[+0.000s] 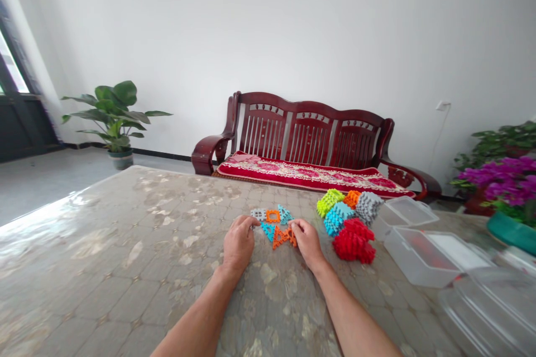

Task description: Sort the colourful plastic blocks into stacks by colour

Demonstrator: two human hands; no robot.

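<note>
Several flat interlocking plastic building pieces lie in a small group on the table between my hands. A grey lattice piece (258, 214), an orange square frame (273, 216) and a blue triangle (285, 214) form the far row. Nearer me are another blue triangle (268, 230), an orange triangle (279, 238) and an orange piece (292, 236) partly covered by my fingers. My left hand (240, 241) pinches at the group's left side, by the grey piece and near blue triangle. My right hand (307, 241) pinches at the right side; its fingertips hide the exact contact.
Right of my hands stand stacked pieces: green (329, 202), blue (338, 217), orange (352, 198), grey (368, 208) and red (354, 241). Beyond them are clear plastic boxes (422, 259) and a transparent lid (489, 312). A wooden bench (312, 131) stands behind the patterned table (125, 256).
</note>
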